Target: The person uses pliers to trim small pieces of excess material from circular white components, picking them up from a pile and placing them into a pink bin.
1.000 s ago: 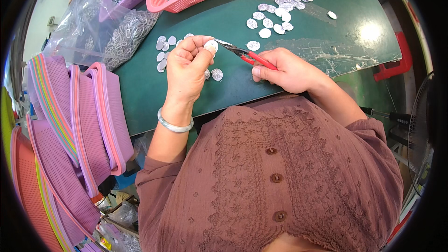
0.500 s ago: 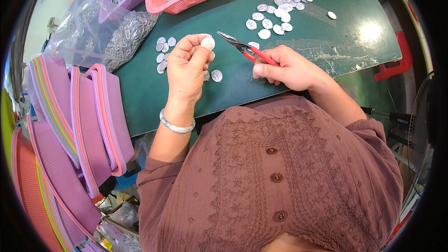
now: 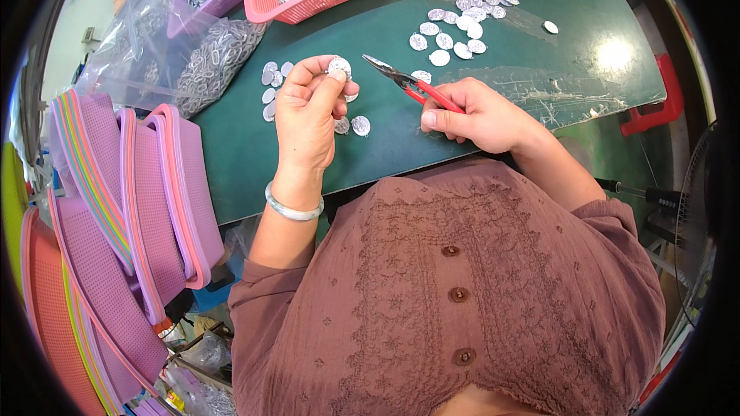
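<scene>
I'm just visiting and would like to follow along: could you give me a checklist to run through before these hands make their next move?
1. Medal pinched in the left hand: ok, between thumb and fingers.
2. Red-handled pliers held in the right hand: ok.
3. Pliers' tip clear of that medal: ok, a gap shows.
4. Pliers' jaws open: cannot tell, too small.
5. Loose medals gathered in one group: not ok, they lie scattered on the green table.
</scene>
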`<action>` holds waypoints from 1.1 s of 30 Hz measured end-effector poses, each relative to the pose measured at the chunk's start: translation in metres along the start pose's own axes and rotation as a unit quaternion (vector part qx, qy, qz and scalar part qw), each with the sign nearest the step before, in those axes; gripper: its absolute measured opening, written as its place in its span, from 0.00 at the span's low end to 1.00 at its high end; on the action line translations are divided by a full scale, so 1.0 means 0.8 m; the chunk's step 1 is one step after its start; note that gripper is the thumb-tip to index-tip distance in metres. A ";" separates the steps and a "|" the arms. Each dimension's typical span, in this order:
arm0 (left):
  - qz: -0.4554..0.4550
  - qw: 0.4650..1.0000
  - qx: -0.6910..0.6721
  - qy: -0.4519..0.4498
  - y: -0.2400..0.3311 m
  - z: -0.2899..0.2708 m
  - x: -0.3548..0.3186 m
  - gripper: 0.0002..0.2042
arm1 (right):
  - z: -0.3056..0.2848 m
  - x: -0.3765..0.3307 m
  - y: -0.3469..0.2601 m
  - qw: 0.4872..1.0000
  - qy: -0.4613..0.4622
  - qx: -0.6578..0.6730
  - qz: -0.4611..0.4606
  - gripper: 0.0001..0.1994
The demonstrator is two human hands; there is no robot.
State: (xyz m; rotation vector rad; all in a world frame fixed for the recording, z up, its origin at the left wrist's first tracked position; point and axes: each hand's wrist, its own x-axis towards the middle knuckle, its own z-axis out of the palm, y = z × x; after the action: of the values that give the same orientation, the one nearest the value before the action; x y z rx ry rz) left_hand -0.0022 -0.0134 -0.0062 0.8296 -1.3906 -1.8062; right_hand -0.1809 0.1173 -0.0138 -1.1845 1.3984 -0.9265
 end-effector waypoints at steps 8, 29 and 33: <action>0.003 1.000 -0.021 -0.011 -0.002 -0.003 0.000 0.05 | 0.001 -0.001 -0.003 1.000 0.002 -0.004 0.005 0.15; -0.093 0.967 -0.220 -0.084 -0.004 -0.024 0.006 0.16 | -0.001 0.001 0.000 1.000 -0.015 0.000 0.007 0.13; -0.122 0.973 -0.184 -0.075 -0.008 -0.032 0.007 0.10 | -0.001 0.001 0.000 1.000 -0.015 -0.001 0.008 0.13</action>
State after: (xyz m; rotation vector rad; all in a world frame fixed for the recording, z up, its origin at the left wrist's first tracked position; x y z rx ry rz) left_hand 0.0153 -0.0305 -0.0182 0.7007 -1.0251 -2.2681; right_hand -0.1814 0.1168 -0.0140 -1.1822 1.3827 -0.8941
